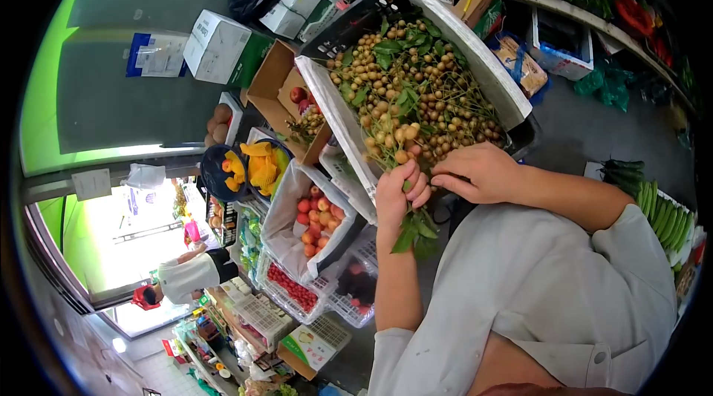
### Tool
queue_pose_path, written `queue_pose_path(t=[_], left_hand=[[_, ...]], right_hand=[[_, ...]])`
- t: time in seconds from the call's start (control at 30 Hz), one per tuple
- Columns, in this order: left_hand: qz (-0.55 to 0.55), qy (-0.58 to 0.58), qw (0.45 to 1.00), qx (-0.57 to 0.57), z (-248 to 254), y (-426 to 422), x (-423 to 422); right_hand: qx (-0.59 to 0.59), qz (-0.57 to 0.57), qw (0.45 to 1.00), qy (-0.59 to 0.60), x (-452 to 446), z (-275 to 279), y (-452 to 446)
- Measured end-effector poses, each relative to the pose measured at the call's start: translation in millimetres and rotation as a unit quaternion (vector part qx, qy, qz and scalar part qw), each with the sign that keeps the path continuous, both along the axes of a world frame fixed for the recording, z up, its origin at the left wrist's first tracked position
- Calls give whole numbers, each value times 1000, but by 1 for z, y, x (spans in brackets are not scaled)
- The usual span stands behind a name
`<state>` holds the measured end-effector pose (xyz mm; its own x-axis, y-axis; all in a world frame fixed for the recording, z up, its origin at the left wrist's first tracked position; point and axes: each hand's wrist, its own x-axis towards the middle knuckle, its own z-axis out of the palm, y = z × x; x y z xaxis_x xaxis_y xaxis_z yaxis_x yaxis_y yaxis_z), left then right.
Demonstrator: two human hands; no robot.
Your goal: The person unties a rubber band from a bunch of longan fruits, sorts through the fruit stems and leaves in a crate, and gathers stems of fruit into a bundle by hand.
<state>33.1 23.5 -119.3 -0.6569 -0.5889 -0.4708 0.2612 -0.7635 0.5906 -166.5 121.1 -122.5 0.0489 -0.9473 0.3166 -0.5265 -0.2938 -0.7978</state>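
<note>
In the head view, we look down on a black crate with a white lining, heaped with small brown round fruit on thin stems, with green leaves scattered through the heap. Our left hand is closed in a fist around the stems of a bunch of fruit at the crate's near end. The fruit of this bunch sits above the fist, over the heap, while a spray of leaves hangs below the fist, outside the crate. Our right hand is just beside the left, its fingers curled and its thumb pointing toward the fist; we cannot tell whether it pinches a stem or merely rests there.

As for how far things stand, we judge that one bunch is gathered in the hand, with leaves attached to its stems. The rest of the fruit lies in the crate, much of it on its stems and mixed with leaves. We make out no separate pile of finished bunches, so we cannot say how many have been handled.

Beside the crate stand an open cardboard box with a few red fruits and a bin with a pale liner holding reddish-yellow fruit. Farther off, we see another person in a white top.
</note>
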Motion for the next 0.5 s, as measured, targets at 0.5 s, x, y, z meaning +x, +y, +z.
queue_pose_path(t=[0.5], left_hand=[[56,-33,998,1,17,14,-18]], right_hand=[[235,79,954,-167,29,28,-10]])
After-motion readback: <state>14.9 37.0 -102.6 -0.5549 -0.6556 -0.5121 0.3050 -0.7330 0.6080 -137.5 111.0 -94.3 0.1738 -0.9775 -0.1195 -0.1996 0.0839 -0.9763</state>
